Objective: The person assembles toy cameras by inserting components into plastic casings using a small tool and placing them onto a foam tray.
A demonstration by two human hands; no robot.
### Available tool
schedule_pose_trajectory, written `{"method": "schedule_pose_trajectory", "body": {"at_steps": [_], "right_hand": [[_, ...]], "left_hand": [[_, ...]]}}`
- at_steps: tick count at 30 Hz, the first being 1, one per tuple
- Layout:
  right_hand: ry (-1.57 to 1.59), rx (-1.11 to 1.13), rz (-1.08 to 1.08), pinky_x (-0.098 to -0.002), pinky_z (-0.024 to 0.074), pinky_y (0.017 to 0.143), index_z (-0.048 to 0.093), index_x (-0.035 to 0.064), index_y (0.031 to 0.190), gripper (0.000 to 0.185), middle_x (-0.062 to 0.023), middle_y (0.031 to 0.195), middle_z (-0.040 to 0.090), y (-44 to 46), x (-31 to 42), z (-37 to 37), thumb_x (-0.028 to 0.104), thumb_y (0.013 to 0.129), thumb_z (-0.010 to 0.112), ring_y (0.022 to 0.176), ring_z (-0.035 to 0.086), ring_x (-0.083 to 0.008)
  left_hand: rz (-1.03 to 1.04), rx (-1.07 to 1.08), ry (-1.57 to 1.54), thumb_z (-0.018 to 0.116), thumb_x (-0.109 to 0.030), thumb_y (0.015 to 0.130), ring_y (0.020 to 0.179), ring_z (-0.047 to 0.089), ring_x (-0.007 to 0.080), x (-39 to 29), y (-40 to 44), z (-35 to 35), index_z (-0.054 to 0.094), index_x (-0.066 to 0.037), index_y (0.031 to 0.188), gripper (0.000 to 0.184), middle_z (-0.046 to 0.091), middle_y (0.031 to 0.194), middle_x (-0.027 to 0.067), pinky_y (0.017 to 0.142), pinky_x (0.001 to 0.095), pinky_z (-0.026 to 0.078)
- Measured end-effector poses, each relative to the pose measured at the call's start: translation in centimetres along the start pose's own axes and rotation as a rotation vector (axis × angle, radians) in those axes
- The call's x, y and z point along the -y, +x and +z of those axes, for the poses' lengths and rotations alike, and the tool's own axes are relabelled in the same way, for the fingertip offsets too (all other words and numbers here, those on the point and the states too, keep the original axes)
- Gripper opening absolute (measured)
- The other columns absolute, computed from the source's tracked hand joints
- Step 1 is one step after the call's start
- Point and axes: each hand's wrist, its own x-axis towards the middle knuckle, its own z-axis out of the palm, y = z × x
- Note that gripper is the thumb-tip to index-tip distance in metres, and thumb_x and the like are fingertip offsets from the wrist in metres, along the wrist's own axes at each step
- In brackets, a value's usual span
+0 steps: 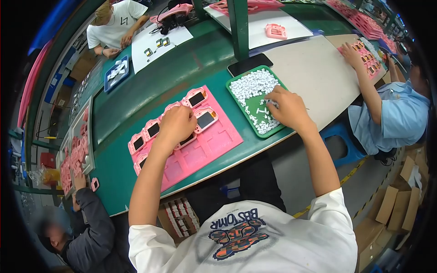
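Observation:
My left hand (178,125) is above the pink foam tray (223,141), its fingers curled together over the pink handheld device shells. Whatever it may hold is hidden. Beside its fingertips lies a pink shell with a grey screen (206,119); a second shell with a dark screen (196,98) sits just beyond. More shells fill the tray's left side, while pockets on its right are bare. My right hand (289,108) reaches into a green tray (262,134) of small white plastic parts (255,85). Its fingers are drawn together among loose parts, and their tips are partly hidden.
A black phone (250,65) lies behind the green tray, near a green post (238,32). Co-workers sit at the right (387,109), far left (116,25) and lower left (91,232). A blue tray (116,74) stands at the back left, a blue stool (339,143) at the right.

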Motion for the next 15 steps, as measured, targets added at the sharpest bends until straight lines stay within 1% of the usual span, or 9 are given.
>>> {"method": "schedule_pose_trajectory", "body": {"at_steps": [4, 9, 15], "right_hand": [[-0.083, 0.067, -0.039, -0.0374, 0.0542, 0.073, 0.080, 0.0067, 0.101, 0.018, -0.0062, 0.097, 0.068, 1.1, 0.8, 0.3, 0.010, 0.090, 0.066, 0.079, 0.068, -0.0292], [-0.083, 0.114, -0.058, -0.0394, 0.0550, 0.073, 0.080, 0.0061, 0.097, 0.018, -0.0068, 0.097, 0.070, 1.8, 1.4, 0.2, 0.010, 0.088, 0.066, 0.081, 0.069, -0.0312], [-0.111, 0.075, -0.114, -0.0413, 0.0558, 0.075, 0.080, 0.0058, 0.097, 0.019, -0.0086, 0.099, 0.073, 2.7, 1.3, 0.9, 0.007, 0.085, 0.064, 0.083, 0.070, -0.0336]], "left_hand": [[0.034, -0.056, 0.059, 0.061, -0.013, 0.085, 0.064, 0.062, 0.0387, 0.5, 1.1, 1.0, 0.071, 0.004, 0.079, 0.020, 0.070, 0.072, 0.0191, 0.064, 0.0459, 0.052], [0.050, -0.096, 0.071, 0.062, -0.015, 0.086, 0.068, 0.064, 0.0389, 0.7, 0.5, 1.8, 0.071, 0.003, 0.078, 0.021, 0.071, 0.077, 0.0190, 0.065, 0.0476, 0.053], [0.141, -0.201, 0.040, 0.061, -0.014, 0.087, 0.070, 0.065, 0.0389, 1.3, -0.1, 2.1, 0.070, 0.002, 0.076, 0.021, 0.072, 0.081, 0.0187, 0.066, 0.0480, 0.053]]}}
